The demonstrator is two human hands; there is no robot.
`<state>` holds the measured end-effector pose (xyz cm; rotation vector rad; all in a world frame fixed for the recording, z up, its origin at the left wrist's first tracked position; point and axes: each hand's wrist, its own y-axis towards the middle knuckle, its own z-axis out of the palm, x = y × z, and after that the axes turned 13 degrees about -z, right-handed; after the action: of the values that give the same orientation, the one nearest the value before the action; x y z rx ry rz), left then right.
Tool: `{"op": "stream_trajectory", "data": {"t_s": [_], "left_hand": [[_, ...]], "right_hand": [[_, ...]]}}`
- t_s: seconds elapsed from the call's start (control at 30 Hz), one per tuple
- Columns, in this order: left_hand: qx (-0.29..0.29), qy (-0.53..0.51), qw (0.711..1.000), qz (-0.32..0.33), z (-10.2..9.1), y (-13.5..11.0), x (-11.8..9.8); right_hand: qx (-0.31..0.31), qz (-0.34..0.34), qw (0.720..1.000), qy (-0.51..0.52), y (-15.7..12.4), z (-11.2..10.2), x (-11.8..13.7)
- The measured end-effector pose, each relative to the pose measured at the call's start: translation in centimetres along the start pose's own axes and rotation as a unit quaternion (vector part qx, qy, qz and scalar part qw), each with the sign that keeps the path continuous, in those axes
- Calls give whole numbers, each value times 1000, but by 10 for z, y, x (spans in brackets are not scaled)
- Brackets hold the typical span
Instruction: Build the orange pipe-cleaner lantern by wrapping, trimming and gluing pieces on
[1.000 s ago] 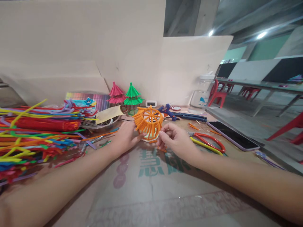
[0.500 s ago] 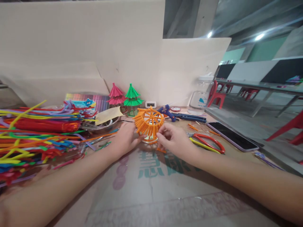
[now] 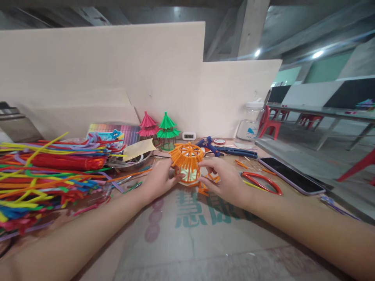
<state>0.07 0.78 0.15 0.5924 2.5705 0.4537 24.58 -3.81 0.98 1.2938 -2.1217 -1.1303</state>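
A small orange pavilion model [image 3: 187, 155] made of pipe cleaners stands upright before me, with a spoked opening on top of its sloping roof and a pale green base [image 3: 189, 175]. My left hand [image 3: 159, 177] grips its left side, thumb low at the base and fingers partly hidden behind. On the other side, my right hand [image 3: 227, 179] has thumb and fingers apart close to the model; whether the fingertips touch it I cannot tell. Short orange pipe cleaner pieces [image 3: 203, 189] lie by the right thumb.
Colourful pipe cleaners [image 3: 58, 175] pile up at left, near a metal bowl [image 3: 131, 166]. Pink [image 3: 146, 125] and green [image 3: 168, 127] pavilion models stand behind. Rightward are a glue gun [image 3: 208, 145], red-handled pliers [image 3: 265, 183], a phone [image 3: 290, 175] and a clear bottle [image 3: 249, 127].
My right hand's thumb and fingers have spread from a pinch near the model's lower right. The view has tilted upward a little, and more of the model's base shows.
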Motion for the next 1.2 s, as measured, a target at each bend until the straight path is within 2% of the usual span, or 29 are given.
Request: {"op": "stream_trajectory", "data": {"t_s": [0.43, 1.2], "left_hand": [[-25, 79, 996, 42, -4, -4, -4], [-19, 76, 996, 36, -6, -5, -7]], "right_hand": [[-16, -45, 998, -36, 7, -6, -6], [-35, -67, 996, -43, 7, -1, -6]]}}
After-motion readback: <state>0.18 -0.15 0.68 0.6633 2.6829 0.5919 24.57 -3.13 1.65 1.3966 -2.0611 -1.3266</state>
